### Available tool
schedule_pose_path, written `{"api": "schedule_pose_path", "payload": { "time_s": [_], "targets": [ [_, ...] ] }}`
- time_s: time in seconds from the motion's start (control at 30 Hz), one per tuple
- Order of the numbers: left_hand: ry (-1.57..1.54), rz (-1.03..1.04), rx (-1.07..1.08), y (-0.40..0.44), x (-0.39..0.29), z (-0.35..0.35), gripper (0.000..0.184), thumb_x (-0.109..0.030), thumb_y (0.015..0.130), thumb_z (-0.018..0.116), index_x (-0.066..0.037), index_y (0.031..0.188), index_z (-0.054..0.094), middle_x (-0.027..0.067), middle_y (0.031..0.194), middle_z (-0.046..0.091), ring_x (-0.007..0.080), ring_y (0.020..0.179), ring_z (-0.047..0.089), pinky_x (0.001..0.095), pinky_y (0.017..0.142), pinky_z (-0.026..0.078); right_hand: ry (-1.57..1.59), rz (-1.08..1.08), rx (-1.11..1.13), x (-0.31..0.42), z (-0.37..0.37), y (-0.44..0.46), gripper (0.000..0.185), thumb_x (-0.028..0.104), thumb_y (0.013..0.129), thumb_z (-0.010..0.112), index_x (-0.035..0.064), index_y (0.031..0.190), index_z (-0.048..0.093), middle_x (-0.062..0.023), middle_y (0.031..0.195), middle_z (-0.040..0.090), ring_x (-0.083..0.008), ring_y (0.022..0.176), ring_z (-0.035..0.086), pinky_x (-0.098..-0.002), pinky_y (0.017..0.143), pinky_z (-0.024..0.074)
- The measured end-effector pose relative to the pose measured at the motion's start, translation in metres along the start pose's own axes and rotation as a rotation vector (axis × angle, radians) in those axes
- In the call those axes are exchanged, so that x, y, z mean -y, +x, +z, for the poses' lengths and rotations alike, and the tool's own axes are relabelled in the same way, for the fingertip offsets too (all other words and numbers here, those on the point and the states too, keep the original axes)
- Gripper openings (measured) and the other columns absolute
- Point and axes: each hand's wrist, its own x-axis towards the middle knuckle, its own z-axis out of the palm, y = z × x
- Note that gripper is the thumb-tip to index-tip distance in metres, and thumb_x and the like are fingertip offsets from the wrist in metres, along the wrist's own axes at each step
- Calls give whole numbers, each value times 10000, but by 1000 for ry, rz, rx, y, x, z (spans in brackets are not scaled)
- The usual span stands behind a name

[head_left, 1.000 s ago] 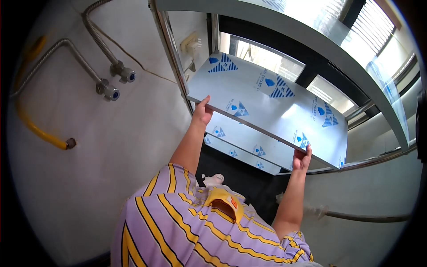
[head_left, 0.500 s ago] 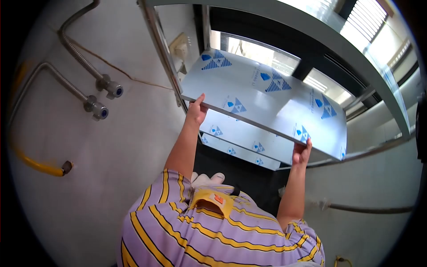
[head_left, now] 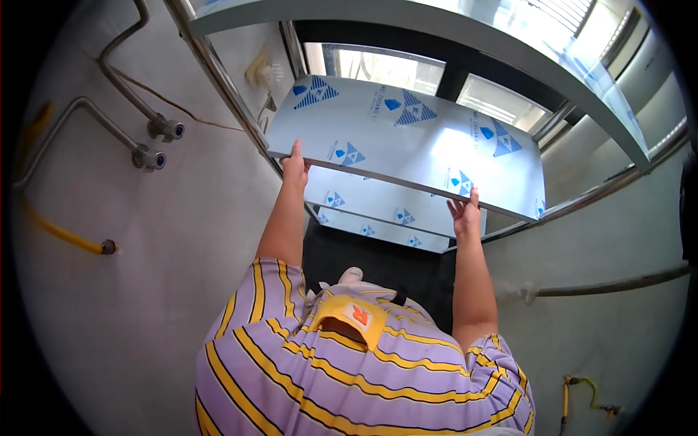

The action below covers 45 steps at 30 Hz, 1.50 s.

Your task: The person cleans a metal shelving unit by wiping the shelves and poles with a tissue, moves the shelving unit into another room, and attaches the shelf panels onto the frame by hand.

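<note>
A metal shelf panel [head_left: 363, 138], covered in film with blue printed triangles, lies between the posts of a rack. My left hand [head_left: 294, 168] grips its front edge near the left end, thumb on top and fingers mostly hidden beneath. Toward the right end, my right hand [head_left: 466, 214] holds the same edge, its thumb over the top and some fingers spread below. The panel tilts down to the right in view. Beneath it show a lower shelf [head_left: 371, 195] and another bottom shelf [head_left: 385, 231] with the same film.
A top shelf [head_left: 436, 16] arches above, with a metal post [head_left: 225, 91] at left. Windows [head_left: 385, 67] stand behind. Valves with flexible hoses [head_left: 166, 129] and a yellow hose [head_left: 69, 236] are on the left wall; a grey pipe [head_left: 614, 287] is at right.
The view has shifted, so the rack, panel and both hands sit further left and higher. The fingers of my right hand look more spread under the edge.
</note>
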Motion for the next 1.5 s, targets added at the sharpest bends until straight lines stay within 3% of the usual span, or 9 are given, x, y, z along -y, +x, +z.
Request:
{"api": "schedule_pose_path", "payload": {
  "time_s": [0.2, 0.27, 0.33, 0.4, 0.5, 0.6, 0.77, 1.03, 1.5],
  "targets": [
    [426, 243, -388, -28, 18, 17, 827, -462, 954, 645, -33, 1506, 205, 210, 1343, 529, 344, 1211, 573, 433, 959, 519, -592, 412, 205, 36, -9, -29, 901, 815, 912, 320, 159, 1529, 357, -138, 1318, 631, -289, 1142, 651, -421, 948, 477],
    [700, 203, -576, -89, -1, 46, 873, -451, 923, 664, -5, 1529, 220, 313, 1481, 319, 450, 1333, 422, 472, 1075, 427, -1157, 363, 429, 52, 0, -52, 808, 721, 902, 536, 102, 1421, 531, -175, 1266, 660, -266, 1127, 657, -391, 917, 505],
    [826, 678, -496, -106, 1, 48, 834, -346, 891, 701, -5, 1513, 263, 287, 1510, 281, 449, 1403, 307, 492, 1127, 348, -1580, -199, 625, 83, 16, -92, 701, 595, 849, 714, 125, 1358, 611, -155, 1196, 696, -265, 1060, 683, -379, 902, 523],
    [866, 1238, -319, -126, -21, 66, 823, -282, 862, 713, -18, 1506, 274, 262, 1517, 281, 441, 1414, 274, 511, 1158, 274, -1541, -642, 357, 134, 76, -168, 404, 338, 888, 752, 186, 1258, 692, -114, 1162, 718, -287, 1029, 693, -378, 909, 538],
    [841, 1464, -183, -183, -86, 118, 744, -330, 908, 662, -92, 1514, 303, 237, 1554, 227, 417, 1438, 247, 572, 1146, 241, -1203, -1478, 193, 183, 125, -195, 247, 138, 885, 741, 88, 1125, 712, -107, 1098, 731, -267, 1056, 682, -400, 964, 511],
    [842, 1790, -212, -212, -158, 151, 595, -403, 981, 559, -100, 1471, 410, 226, 1548, 272, 391, 1439, 264, 569, 1130, 231, -1172, -2096, -124, 237, 160, -203, 480, 339, 859, 782, 159, 1277, 628, -81, 1291, 650, -294, 1263, 561, -466, 1094, 419],
    [858, 1958, -197, -192, -246, 176, 527, -485, 1010, 489, -135, 1402, 507, 189, 1506, 381, 386, 1424, 311, 554, 1126, 234, -1398, -2086, -171, 288, 192, -187, 844, 506, 708, 862, 216, 1419, 513, -64, 1422, 552, -289, 1375, 458, -466, 1197, 271],
    [929, 2110, -185, -144, -309, 188, 384, -458, 1028, 459, -130, 1159, 610, 126, 1281, 583, 347, 1338, 435, 527, 1118, 261, -1429, -2071, -227, 301, 186, -146, 497, 5, 856, 728, 169, 1296, 562, -73, 1252, 627, -277, 1195, 568, -438, 1079, 413],
    [846, 2351, -203, -111, -321, 177, 317, -346, 1020, 447, -68, 946, 578, 137, 898, 581, 349, 880, 536, 499, 948, 386, -1496, -2150, -356, 291, 185, -135, 534, 114, 872, 737, 205, 1362, 546, -79, 1263, 638, -275, 1213, 574, -464, 1034, 439]
  ]
}}
